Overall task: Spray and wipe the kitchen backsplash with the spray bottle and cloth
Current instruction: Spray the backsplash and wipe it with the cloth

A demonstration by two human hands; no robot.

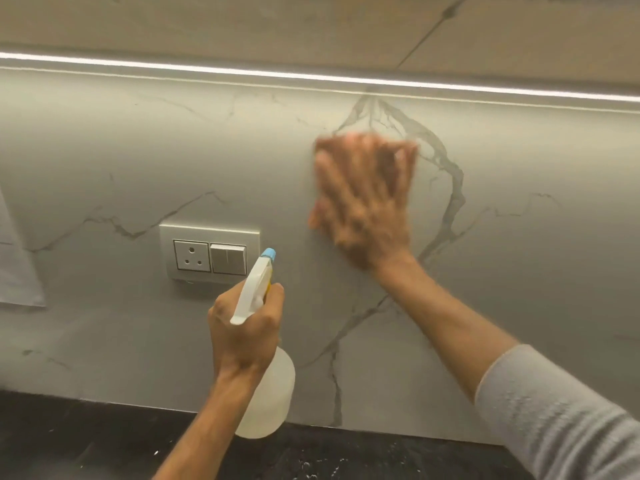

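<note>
Far left, a pale sheet of fabric or paper (17, 265) hangs flat against the wall, cut off by the frame edge. Below it, the black speckled stone countertop (69, 441) meets the grey marble-look backsplash with dark veins (121, 150).

Moving across, there's a silver-framed socket plate (209, 252) set into the backsplash, with a three-pin outlet on its left half and a rocker switch on its right.

Just below and right of the plate, here's the left hand (242, 337), fingers curled tight round the neck of the translucent white plastic spray bottle (273, 393), index finger up by the trigger. The pale blue nozzle (269, 253) points up at the wall, just beside the plate's right edge. The round body hangs below the hand, its base in front of the seam where counter meets wall.

On to the right hand (367, 199), heavily blurred. Its fingers are spread apart and laid flat, pressing an orange cloth (313, 218) against the upper middle of the backsplash, right by the thickest dark vein. Only slivers of orange peek out along the hand's left side and above the fingertips.

The bare forearm runs down and right into a grey knitted sleeve (554, 417).

Overhead, a bright white LED strip (311, 77) runs the full width beneath the wood-grain cabinet underside (242, 26).
</note>
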